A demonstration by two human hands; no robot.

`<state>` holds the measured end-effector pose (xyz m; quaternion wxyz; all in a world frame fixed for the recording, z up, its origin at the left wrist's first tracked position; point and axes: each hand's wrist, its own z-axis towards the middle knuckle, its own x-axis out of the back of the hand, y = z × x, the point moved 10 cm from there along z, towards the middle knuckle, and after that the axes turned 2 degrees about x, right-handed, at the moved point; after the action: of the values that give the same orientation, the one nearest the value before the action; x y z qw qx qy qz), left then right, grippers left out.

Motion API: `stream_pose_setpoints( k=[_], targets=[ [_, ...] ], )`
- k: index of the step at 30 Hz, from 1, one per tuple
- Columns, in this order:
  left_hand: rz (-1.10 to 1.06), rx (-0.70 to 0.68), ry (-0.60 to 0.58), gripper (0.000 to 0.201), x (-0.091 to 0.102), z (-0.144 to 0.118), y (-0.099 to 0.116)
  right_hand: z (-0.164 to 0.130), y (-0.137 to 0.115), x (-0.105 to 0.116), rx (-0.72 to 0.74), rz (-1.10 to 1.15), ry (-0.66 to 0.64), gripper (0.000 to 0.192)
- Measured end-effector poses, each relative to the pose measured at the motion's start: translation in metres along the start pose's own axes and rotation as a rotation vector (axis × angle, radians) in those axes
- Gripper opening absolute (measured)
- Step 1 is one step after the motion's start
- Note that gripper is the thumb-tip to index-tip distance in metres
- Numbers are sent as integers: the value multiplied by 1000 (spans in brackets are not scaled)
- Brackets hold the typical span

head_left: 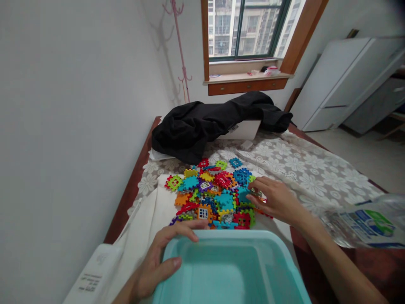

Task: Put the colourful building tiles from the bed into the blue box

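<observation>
- Nearest, at the bottom centre of the frame, sits one teal plastic basin point(234, 270), its open top facing up.
- The left hand point(158, 264) steadies it: fingers curl over the basin's far-left rim and the thumb presses the inside wall, so its grip is closed on the basin rim, likely to keep it from sliding.
- At the lower left corner lies one white flat box point(91, 276) with a printed label, touching a pale cloth point(158, 207) that is spread under the toys.
- At the lower right, one crinkled clear plastic bag point(363, 221) with blue and green print lies beside the right forearm.
- Just beyond the basin, in the middle of the frame, is one heap of colourful interlocking plastic tiles point(211, 192), too many and too overlapped to count, red, blue, yellow, green, orange and purple; they lie on the cloth, which keeps them gathered.
- The right hand point(274, 198) rests on the heap's right edge, fingers pinched narrow on what looks like a small tile; the piece itself is too hidden to make out.
- Farther back, a lace-patterned cover point(316, 169) lies over the tabletop.
- Beyond that, one black garment point(202, 122) is draped over a white box point(242, 130).
- At the top, one window point(247, 27) with a wooden sill.
</observation>
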<state>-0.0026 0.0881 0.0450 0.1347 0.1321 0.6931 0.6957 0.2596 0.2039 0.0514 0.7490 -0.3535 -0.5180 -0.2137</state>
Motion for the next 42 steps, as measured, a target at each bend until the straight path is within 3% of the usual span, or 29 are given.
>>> stream_pose_setpoints(
  k=[7, 15, 25, 34, 37, 42],
  targets=[
    [178, 17, 128, 24, 19, -7, -3, 0, -11, -8, 28, 11, -135, 33],
    [236, -4, 162, 24, 19, -9, 2, -5, -15, -21, -23, -59, -249, 45],
    [297, -25, 120, 28, 18, -9, 1, -8, -22, -31, -55, 51, -317, 27],
    [305, -32, 117, 28, 18, -7, 2, -14, -26, -28, -79, 400, -355, 16],
    [296, -29, 124, 29, 19, -7, 2, -11, -15, -17, -74, 514, -260, 15],
    [288, -36, 138, 29, 19, -6, 3, -11, 20, 15, -140, 796, 171, 29]
  ],
)
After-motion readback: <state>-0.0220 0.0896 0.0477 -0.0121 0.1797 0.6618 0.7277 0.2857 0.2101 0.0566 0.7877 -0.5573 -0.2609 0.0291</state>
